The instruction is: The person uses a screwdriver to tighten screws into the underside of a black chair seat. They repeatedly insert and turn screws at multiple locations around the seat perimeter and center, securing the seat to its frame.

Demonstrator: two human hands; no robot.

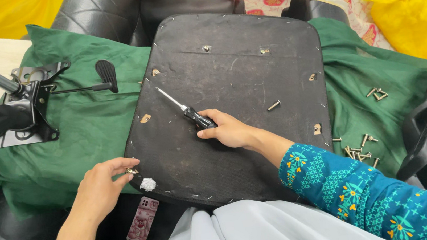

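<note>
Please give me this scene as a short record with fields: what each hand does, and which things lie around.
left hand: the left hand pinches a small screw at the panel's edge
right hand: the right hand holds a screwdriver lying on the panel
work surface: black seat panel, underside up, on green cloth
loose parts: one bolt on the panel; pile of screws on the cloth
nearby: chair mechanism, phone

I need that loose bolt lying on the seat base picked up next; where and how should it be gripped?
Pinch the loose bolt across its shank with two fingers, coming straight down from above. It lies flat and alone on the black seat base, right of the right hand, so nothing blocks either side.
</note>
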